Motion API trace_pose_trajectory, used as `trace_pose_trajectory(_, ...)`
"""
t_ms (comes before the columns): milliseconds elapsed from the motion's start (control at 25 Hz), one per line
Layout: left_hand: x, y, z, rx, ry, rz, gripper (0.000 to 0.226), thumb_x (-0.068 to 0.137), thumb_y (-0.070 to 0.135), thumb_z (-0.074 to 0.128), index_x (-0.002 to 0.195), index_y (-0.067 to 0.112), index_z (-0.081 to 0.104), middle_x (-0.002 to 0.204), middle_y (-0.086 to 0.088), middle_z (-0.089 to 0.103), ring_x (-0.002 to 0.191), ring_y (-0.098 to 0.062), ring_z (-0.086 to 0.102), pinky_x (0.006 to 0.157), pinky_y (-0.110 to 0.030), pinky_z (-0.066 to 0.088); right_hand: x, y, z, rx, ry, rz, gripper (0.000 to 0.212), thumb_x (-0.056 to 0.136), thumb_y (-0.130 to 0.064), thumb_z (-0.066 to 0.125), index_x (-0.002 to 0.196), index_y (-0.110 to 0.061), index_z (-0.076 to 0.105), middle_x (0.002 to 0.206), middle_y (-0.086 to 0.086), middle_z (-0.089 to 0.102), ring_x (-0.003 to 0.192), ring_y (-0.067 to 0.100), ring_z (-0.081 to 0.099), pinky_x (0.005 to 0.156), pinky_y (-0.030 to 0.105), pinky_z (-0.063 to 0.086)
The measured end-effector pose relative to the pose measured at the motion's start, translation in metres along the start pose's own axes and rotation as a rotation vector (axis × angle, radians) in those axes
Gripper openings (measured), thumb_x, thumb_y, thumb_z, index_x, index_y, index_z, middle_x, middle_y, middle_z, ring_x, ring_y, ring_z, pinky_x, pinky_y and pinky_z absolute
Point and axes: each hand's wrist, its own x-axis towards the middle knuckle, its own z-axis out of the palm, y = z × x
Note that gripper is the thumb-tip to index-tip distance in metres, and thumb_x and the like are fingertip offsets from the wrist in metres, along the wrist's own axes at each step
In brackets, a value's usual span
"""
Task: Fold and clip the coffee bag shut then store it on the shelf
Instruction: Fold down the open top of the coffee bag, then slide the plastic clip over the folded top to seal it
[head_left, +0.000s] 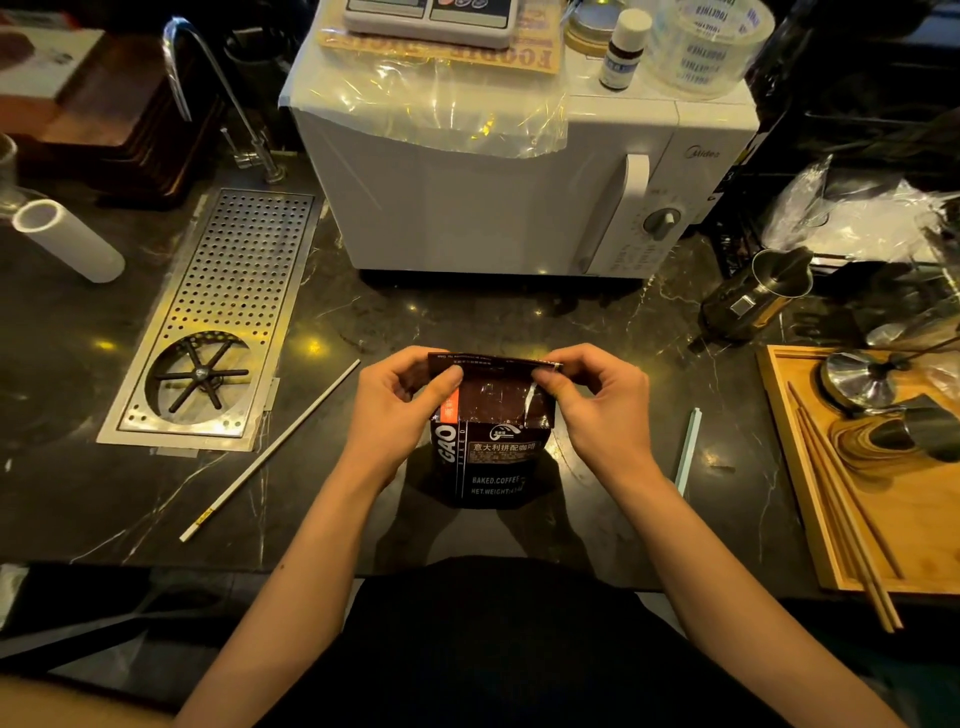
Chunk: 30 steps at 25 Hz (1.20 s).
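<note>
A dark brown coffee bag (493, 457) with white print stands upright on the black marble counter, just in front of me. Its top strip is bent over toward me. My left hand (400, 400) pinches the left end of that strip, thumb on the near face. My right hand (597, 400) pinches the right end the same way. A pale green clip bar (688, 449) lies on the counter to the right of my right wrist. A long white rod (270, 449) lies slanted on the counter to the left of my left forearm.
A white microwave (519, 208) stands right behind the bag. A perforated steel rinser tray (234, 291) is set into the counter at left, beside a white tube (67, 239). At right are a metal pitcher (753, 296) and a wooden tray (810, 499) with chopsticks.
</note>
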Motion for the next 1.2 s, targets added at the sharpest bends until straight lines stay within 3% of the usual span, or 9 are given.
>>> trace_pose_trajectory(240,-0.001,-0.001,0.007,-0.005,0.069,-0.027,0.014,0.087,0.004,0.068,0.088,0.017,0.072,0.074,0.012,0.075,0.073,-0.002,0.07,0.067,-0.019,0.055,-0.002,0.001,0.0,0.04,-0.017,0.031,0.014,0.083,-0.009,0.073,0.089,-0.021,0.072,0.079,-0.004,0.071,0.079,0.013,0.068,0.081,0.04,0.058)
trace_pose_trajectory(400,-0.001,-0.003,0.006,0.024,0.067,0.004,0.017,0.086,0.004,0.069,0.086,0.02,0.071,0.072,0.014,0.074,0.07,-0.001,0.069,0.066,-0.018,0.054,-0.013,0.004,-0.008,0.033,-0.11,0.034,0.027,0.088,-0.019,0.07,0.115,-0.022,0.066,0.101,-0.003,0.071,0.095,0.009,0.067,0.088,0.029,0.056)
trace_pose_trajectory(520,-0.003,-0.003,0.008,0.007,0.074,0.005,0.018,0.086,0.001,0.067,0.086,0.019,0.07,0.071,0.016,0.073,0.069,0.002,0.067,0.064,-0.014,0.052,-0.025,0.017,-0.018,-0.03,-0.083,0.061,0.039,0.09,-0.017,0.069,0.127,-0.021,0.059,0.114,-0.004,0.065,0.106,0.007,0.062,0.09,0.021,0.051)
trace_pose_trajectory(720,-0.003,-0.005,0.007,0.006,0.078,0.009,0.018,0.086,0.003,0.068,0.088,0.02,0.071,0.075,0.016,0.074,0.074,0.0,0.069,0.068,-0.016,0.053,-0.043,0.053,-0.046,-0.258,-0.06,0.114,0.035,0.091,-0.023,0.066,0.126,-0.022,0.059,0.117,-0.01,0.057,0.11,0.004,0.054,0.094,0.023,0.044)
trace_pose_trajectory(960,0.0,-0.009,0.006,0.021,0.065,0.016,0.015,0.086,0.006,0.068,0.09,0.02,0.071,0.077,0.015,0.074,0.076,-0.002,0.069,0.068,-0.016,0.052,-0.066,0.086,-0.076,-0.507,-0.059,0.3,0.042,0.088,-0.029,0.07,0.127,-0.021,0.057,0.129,0.003,0.049,0.126,0.02,0.045,0.096,0.028,0.036)
trace_pose_trajectory(1200,-0.002,-0.007,0.006,0.022,0.059,0.032,0.014,0.087,0.004,0.067,0.09,0.017,0.07,0.076,0.016,0.074,0.075,-0.001,0.069,0.067,-0.015,0.052,-0.083,0.106,-0.081,-0.617,-0.06,0.447,0.042,0.086,-0.037,0.071,0.124,-0.023,0.059,0.128,0.004,0.046,0.123,0.022,0.045,0.085,0.035,0.046)
